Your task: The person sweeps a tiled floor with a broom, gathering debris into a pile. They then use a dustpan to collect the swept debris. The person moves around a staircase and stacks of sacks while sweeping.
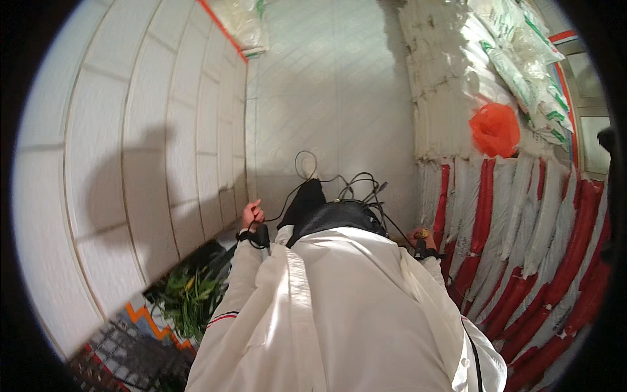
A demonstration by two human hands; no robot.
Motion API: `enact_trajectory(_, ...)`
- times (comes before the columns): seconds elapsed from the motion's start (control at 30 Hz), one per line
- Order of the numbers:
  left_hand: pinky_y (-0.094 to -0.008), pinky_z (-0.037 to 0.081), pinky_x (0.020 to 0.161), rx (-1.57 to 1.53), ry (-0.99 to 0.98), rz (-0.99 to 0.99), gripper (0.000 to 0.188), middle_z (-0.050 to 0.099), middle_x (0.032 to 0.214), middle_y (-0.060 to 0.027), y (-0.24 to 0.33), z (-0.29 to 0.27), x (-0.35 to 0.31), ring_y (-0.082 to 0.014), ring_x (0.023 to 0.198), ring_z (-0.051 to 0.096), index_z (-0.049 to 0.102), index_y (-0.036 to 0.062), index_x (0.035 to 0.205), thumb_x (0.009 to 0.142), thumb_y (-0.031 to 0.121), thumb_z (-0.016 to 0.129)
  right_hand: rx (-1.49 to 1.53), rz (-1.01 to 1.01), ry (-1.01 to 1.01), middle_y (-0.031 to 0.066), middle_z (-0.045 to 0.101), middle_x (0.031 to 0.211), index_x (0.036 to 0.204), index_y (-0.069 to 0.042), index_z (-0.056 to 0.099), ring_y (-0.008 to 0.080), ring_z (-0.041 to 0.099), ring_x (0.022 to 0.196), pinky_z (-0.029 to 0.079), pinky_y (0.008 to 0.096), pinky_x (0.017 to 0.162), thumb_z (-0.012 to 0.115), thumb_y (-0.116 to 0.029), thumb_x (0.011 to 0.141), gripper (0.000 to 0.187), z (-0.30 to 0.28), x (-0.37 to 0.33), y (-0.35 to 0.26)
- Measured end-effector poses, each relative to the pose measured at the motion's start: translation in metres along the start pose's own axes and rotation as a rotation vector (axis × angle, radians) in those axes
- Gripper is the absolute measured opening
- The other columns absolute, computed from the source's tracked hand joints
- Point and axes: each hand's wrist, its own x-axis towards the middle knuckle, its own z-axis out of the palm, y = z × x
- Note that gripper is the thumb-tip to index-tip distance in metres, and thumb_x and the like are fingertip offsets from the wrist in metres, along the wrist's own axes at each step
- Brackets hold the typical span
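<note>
My left hand (253,213) is beside the white tiled wall, its fingers loosely curled with nothing visible in them. A black band with a small dark box (253,236) sits on that wrist, and a thin black cable (282,210) runs from it toward my waist. My right hand (420,238) hangs low at my right side next to the stacked sacks. Its fingers are closed around a small golden-brown thing (422,233), too small to name. Another black device (426,249) is strapped to the right wrist. Loops of black cable (360,185) hang in front of my dark trousers.
White panels form a wall (98,163) on the left. Red and white sacks (483,215) are piled on the right, with an orange-red plastic bag (494,130) and green-marked white bags (529,78) above. Pale floor (333,85) stretches ahead. Leafy greens (192,291) lie lower left.
</note>
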Motion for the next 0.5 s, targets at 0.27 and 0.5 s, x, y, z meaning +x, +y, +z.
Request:
enact_trajectory(0.27, -0.0265, 0.025, 0.037, 0.05, 0.116, -0.047, 0.029, 0.031, 0.053, 0.003, 0.123, 0.059, 0.1, -0.0108, 0.037, 0.028, 0.049, 0.0046, 0.105, 0.086, 0.025, 0.041, -0.431, -0.013, -0.362, 0.0083, 0.051, 0.077, 0.092, -0.002, 0.045, 0.0172, 0.053, 0.072, 0.049, 0.0271, 0.062, 0.055, 0.006, 0.072, 0.024, 0.183, 0.071, 0.079)
enact_trajectory(0.5, -0.0262, 0.023, 0.035, 0.047, 0.13, 0.016, 0.03, 0.031, 0.052, 0.0028, 0.231, 0.146, 0.195, -0.0106, 0.036, 0.028, 0.052, 0.0037, 0.102, 0.086, 0.027, 0.041, -0.619, -0.024, -0.343, 0.007, 0.051, 0.076, 0.093, -0.002, 0.047, 0.0135, 0.053, 0.068, 0.048, 0.0222, 0.064, 0.052, 0.007, 0.075, 0.02, 0.396, 0.156, 0.173)
